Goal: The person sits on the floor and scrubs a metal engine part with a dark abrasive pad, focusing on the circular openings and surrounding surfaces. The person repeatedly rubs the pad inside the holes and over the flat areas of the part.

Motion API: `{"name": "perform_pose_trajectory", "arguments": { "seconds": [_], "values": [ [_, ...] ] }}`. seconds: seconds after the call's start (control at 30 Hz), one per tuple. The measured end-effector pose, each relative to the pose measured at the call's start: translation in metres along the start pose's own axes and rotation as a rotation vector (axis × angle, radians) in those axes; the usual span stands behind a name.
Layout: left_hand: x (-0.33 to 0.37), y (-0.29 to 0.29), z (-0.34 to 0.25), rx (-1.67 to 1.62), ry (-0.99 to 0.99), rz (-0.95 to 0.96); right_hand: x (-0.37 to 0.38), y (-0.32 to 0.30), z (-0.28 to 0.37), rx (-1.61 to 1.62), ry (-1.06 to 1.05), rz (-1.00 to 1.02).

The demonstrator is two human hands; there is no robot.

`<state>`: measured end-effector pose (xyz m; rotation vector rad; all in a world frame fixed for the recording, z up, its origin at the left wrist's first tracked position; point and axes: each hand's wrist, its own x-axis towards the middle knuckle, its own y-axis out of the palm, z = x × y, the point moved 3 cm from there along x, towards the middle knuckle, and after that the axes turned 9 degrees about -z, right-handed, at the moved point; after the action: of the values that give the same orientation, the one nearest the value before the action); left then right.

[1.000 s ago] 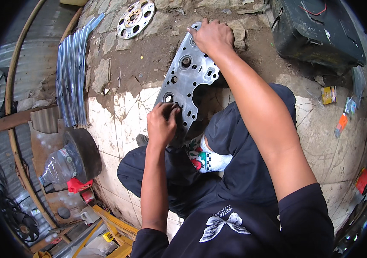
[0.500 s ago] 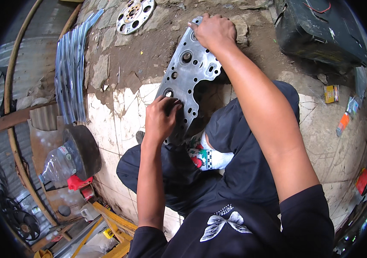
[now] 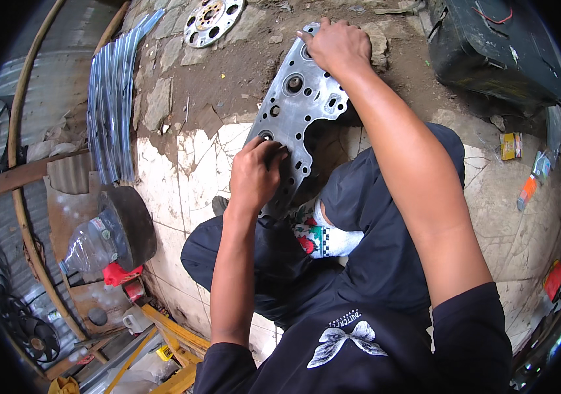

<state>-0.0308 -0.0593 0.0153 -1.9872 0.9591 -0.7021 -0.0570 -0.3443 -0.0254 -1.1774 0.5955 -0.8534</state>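
Note:
A grey metal engine cylinder head [image 3: 297,102] lies tilted in front of my knees, its flat face up, with round ports and many small holes. My right hand [image 3: 341,47] is closed over its far end, fingers wrapped round the edge. My left hand [image 3: 256,172] rests on the nearer part, fingers curled together at one of the round ports. What those fingers hold, if anything, is hidden under them. The near end of the cylinder head lies by my left knee and a patterned sock [image 3: 323,241].
A round metal plate with holes [image 3: 213,23] lies at the far left, near a corrugated clear sheet [image 3: 113,111]. A black case [image 3: 497,52] stands far right, small boxes [image 3: 510,146] nearer. To the left are a plastic bottle [image 3: 90,246], a black round block [image 3: 129,223] and yellow wood [image 3: 175,331].
My left hand has shifted slightly at the port, its fingers now covering more of it. My right hand keeps its hold on the far end. The whole view has shifted slightly.

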Motion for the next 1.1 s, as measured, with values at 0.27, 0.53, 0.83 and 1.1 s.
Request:
{"name": "perform_pose_trajectory", "arguments": {
  "seconds": [0.27,0.53,0.83,1.1],
  "values": [
    [-0.007,0.0,0.005,-0.003,0.021,-0.031,-0.002,0.007,0.004,-0.037,-0.019,-0.078],
    [-0.016,-0.001,0.005,-0.041,0.019,-0.076,-0.002,0.007,0.006,-0.073,-0.036,-0.072],
    [-0.016,0.001,0.004,-0.042,0.023,-0.102,-0.002,0.008,0.007,-0.082,-0.042,-0.084],
    [-0.015,0.001,0.007,-0.082,-0.013,-0.085,0.0,0.011,0.005,-0.102,-0.047,-0.12]
  ]
}}
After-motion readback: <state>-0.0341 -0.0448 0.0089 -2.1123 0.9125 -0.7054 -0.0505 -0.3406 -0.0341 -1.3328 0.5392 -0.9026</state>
